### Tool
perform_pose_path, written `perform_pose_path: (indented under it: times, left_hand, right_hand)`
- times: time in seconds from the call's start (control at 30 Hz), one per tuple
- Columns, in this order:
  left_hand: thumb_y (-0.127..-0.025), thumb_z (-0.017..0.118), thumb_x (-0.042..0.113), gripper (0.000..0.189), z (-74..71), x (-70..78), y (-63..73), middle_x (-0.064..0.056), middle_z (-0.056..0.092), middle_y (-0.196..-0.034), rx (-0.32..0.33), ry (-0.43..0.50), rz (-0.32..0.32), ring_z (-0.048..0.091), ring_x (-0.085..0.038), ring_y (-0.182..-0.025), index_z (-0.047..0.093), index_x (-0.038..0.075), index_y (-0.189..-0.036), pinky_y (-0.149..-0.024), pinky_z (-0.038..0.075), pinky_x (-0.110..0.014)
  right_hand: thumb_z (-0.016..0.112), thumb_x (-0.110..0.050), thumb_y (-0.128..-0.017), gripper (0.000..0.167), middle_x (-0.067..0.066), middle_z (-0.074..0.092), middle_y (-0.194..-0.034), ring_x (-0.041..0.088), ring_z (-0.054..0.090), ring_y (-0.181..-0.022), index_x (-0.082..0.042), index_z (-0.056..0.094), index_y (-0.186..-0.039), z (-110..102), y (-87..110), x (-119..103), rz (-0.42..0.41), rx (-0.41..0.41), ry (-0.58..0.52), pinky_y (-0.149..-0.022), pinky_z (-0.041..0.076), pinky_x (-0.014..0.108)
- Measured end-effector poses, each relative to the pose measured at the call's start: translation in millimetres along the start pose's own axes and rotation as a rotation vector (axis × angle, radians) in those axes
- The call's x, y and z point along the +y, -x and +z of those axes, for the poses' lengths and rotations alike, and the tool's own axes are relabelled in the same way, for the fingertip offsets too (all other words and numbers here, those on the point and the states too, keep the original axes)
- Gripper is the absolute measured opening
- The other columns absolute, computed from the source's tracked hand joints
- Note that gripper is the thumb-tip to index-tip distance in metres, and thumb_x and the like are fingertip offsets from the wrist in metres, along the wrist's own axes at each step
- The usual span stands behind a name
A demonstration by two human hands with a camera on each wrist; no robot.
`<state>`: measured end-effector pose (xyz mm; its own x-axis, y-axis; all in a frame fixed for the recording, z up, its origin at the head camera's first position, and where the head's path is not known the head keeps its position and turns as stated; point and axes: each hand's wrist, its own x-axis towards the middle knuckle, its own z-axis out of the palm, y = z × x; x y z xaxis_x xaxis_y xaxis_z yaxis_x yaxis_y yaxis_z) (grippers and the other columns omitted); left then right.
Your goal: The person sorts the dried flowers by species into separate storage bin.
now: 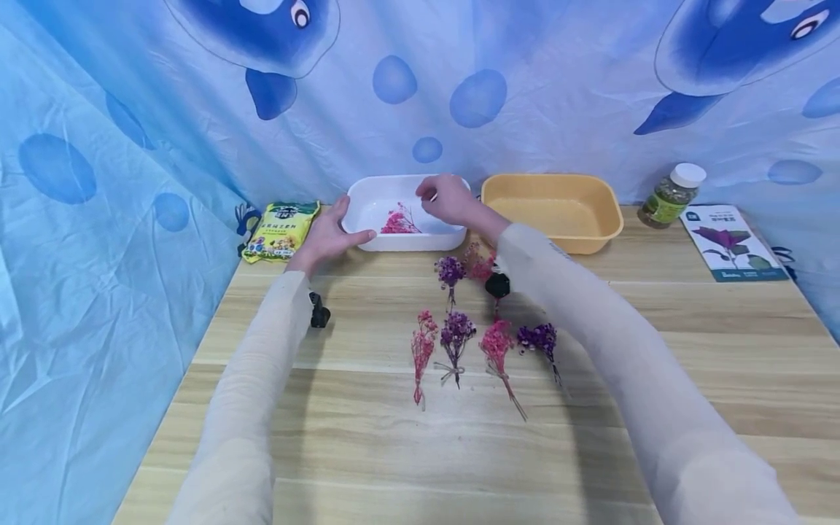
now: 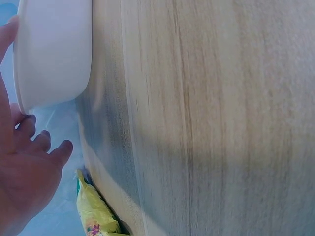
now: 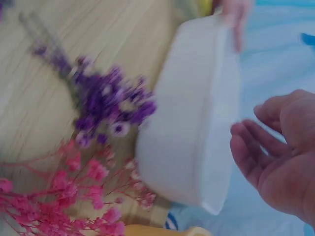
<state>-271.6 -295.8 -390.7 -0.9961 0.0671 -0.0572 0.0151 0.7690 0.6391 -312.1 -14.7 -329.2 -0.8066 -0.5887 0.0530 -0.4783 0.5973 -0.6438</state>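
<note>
My left hand (image 1: pixel 326 235) rests at the left end of a white plastic tub (image 1: pixel 410 243), thumb over the front rim, index finger along the side. In the left wrist view its other fingers are loosely bent beside the tub (image 2: pixel 54 54). Over the tub's right end is my right hand (image 1: pixel 448 200), fingers loosely curved with nothing between them, as the right wrist view shows. Inside the tub lies a pink dried-flower sprig (image 1: pixel 400 222). Nearer me, small dried bunches lie on the table, among them a purple bunch (image 1: pixel 450 271) and a pink bunch (image 1: pixel 496 343).
Right of the white tub stands a yellow tub (image 1: pixel 551 237). A yellow printed packet (image 1: pixel 282 232) lies to its left. At the far right are a white-lidded jar (image 1: pixel 672 195) and a flower-printed packet (image 1: pixel 733 244). A blue curtain (image 1: pixel 426 95) hangs behind the wooden table (image 1: pixel 394 452).
</note>
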Motion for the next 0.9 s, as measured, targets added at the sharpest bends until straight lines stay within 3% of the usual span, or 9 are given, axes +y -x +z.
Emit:
perform_pose_path:
  times: [0.17,0.37,0.63,0.9]
  left_hand:
    - [-0.082,0.076,0.059,0.115,-1.1,2.5,-2.3,-0.008,0.006,-0.167,0.001,0.008,0.014,0.006,-0.024,-0.151,0.008,0.012,-0.161,-0.121,0.012,-0.046]
    - [-0.083,0.075,0.059,0.114,-2.0,2.4,-1.3,-0.009,0.005,-0.167,-0.004,-0.009,0.011,0.005,-0.024,-0.151,0.006,0.013,-0.161,-0.121,0.011,-0.045]
    - [-0.084,0.074,0.057,0.112,-1.7,1.2,-1.0,-0.009,0.006,-0.167,-0.003,-0.007,0.023,0.005,-0.024,-0.151,0.007,0.011,-0.161,-0.122,0.012,-0.045]
    - [-0.086,0.075,0.054,0.111,-1.6,-1.9,1.0,-0.011,0.004,-0.166,-0.009,0.012,0.047,0.005,-0.027,-0.151,0.007,0.008,-0.16,-0.122,0.01,-0.044]
  right_hand:
    - [0.059,-0.007,-0.097,0.032,0.019,0.064,-0.116,0.03,0.061,-0.107,0.006,0.059,-0.127,-21,30.5,3,0.048,0.131,-0.102,-0.089,0.054,0.038]
    - [0.066,-0.008,-0.095,0.042,0.023,0.063,-0.118,0.037,0.062,-0.107,0.009,0.054,-0.132,-31,84.9,12,0.08,0.177,-0.175,-0.091,0.055,0.042]
    - [0.071,-0.015,-0.093,0.059,0.026,0.06,-0.127,0.04,0.063,-0.109,0.007,0.045,-0.142,-29,150.6,26,0.226,0.145,-0.2,-0.087,0.057,0.046]
    - [0.076,-0.014,-0.089,0.073,0.031,0.057,-0.126,0.03,0.071,-0.077,0.01,0.036,-0.146,-6,177.8,41,0.331,0.084,-0.264,-0.071,0.061,0.037]
